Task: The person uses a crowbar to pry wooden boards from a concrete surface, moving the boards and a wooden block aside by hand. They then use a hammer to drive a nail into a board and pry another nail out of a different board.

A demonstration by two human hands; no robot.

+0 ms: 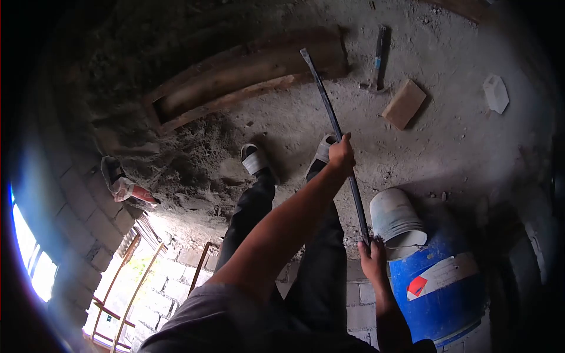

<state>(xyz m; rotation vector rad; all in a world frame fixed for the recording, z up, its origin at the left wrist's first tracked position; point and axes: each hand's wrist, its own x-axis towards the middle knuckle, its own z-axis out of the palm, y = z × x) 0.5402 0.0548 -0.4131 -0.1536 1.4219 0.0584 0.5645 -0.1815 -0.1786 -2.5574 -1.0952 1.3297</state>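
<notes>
A long dark pry bar with a flattened, pale tip slants across the middle of the view. My left hand is wrapped round its middle, over my right slipper. Lower down, my right hand grips the bar's bottom end, beside a white bucket. The bar's upper tip overlaps the right part of a curved wooden trough on the ground. To the right of that tip lies a hammer with a dark handle, and near it a brown block.
A blue barrel stands at the lower right, by the bucket's open mouth. Loose dirt is heaped left of my feet. A red-and-white object sits near the block wall, and rusty bars cross a bright opening.
</notes>
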